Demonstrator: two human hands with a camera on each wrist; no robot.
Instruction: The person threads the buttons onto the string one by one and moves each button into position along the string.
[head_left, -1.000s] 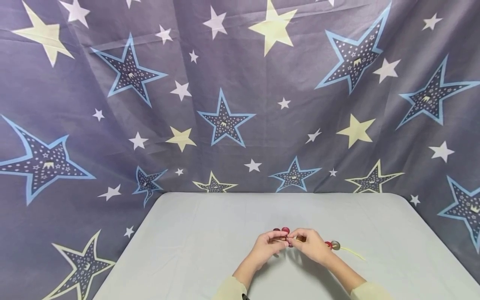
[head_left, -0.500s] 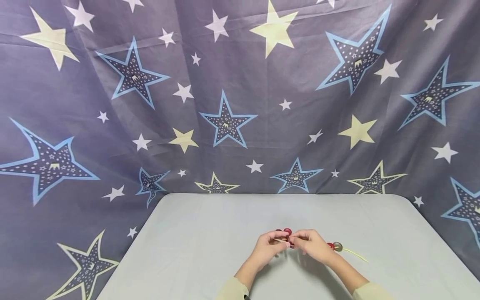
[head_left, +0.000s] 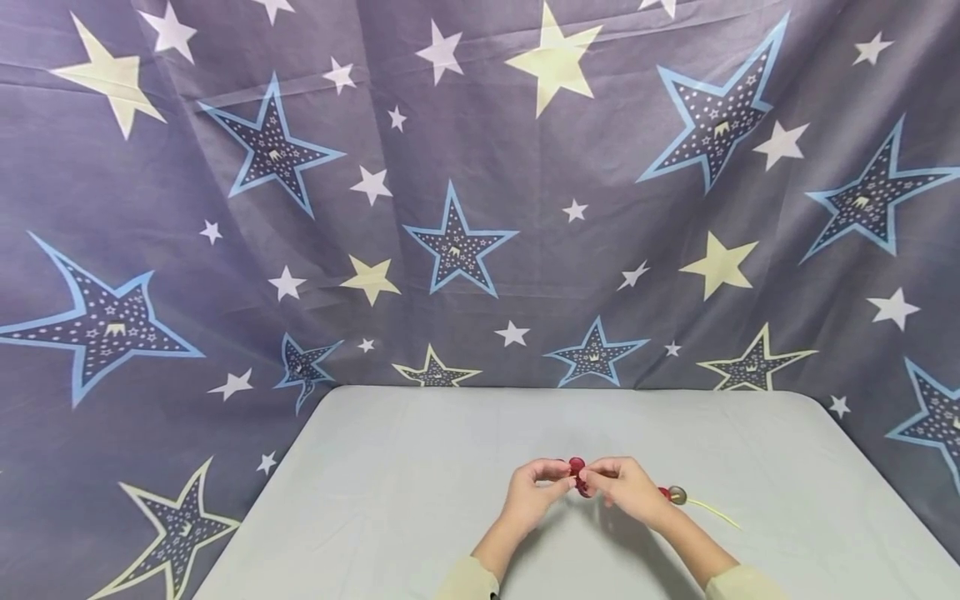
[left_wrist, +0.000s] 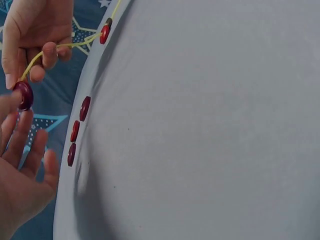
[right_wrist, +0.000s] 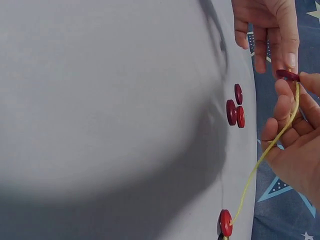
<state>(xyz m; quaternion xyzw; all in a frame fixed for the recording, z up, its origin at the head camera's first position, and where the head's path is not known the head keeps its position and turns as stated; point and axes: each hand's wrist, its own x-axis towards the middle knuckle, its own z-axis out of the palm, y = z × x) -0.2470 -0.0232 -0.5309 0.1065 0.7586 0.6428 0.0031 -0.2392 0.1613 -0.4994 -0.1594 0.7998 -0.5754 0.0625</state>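
In the head view my left hand (head_left: pixel 527 497) and right hand (head_left: pixel 624 493) meet over the near part of the table. Between their fingertips is a round dark red button (left_wrist: pixel 24 96), which my left hand pinches at its edge. A thin yellow string (right_wrist: pixel 270 145) runs up to this button, and my right thumb and finger pinch it right at the button's face. The string's lower stretch crosses my right palm and leads to a bright red button (right_wrist: pixel 226 222) threaded on it. A dark brown-green button (head_left: pixel 677 495) sits against that red one, with the string's tail beyond.
Three loose red buttons lie close together on the pale tabletop: a dark one (right_wrist: pixel 238 94), another dark one (right_wrist: pixel 231 112) and a brighter one (right_wrist: pixel 241 117). A dark star-patterned cloth (head_left: pixel 480 317) hangs behind the table (head_left: pixel 420 433).
Both hands stay together at the button, with only small finger movements. My left fingertips have drawn closer to the thumb. The head view has shifted slightly.
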